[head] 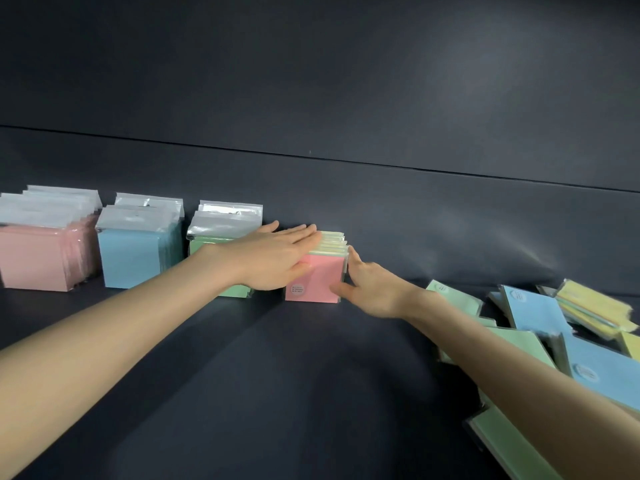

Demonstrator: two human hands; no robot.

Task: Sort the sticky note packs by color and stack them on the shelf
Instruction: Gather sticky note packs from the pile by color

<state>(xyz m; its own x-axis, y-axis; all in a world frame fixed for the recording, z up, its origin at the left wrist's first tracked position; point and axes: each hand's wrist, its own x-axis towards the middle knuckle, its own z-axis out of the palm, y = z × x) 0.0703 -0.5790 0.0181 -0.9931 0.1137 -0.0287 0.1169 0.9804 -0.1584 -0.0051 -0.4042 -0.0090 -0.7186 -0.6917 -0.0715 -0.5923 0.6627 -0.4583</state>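
both bare forearms reach forward, converging. the left hand [273, 256] lies flat, palm down, fingers straight and together, thumb tucked beneath. just right of it, the right hand [369, 289] is spread, index finger raised, thumb extended toward the left.

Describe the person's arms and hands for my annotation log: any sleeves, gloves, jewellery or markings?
Both forearms are bare as far as the view reaches, with no sleeve edge in sight. The left hand and the right hand wear no gloves, and no rings, watch or bracelet show at the fingers or wrists. No tattoos, bandages or other markings are visible, and the nails are too blurred to judge.
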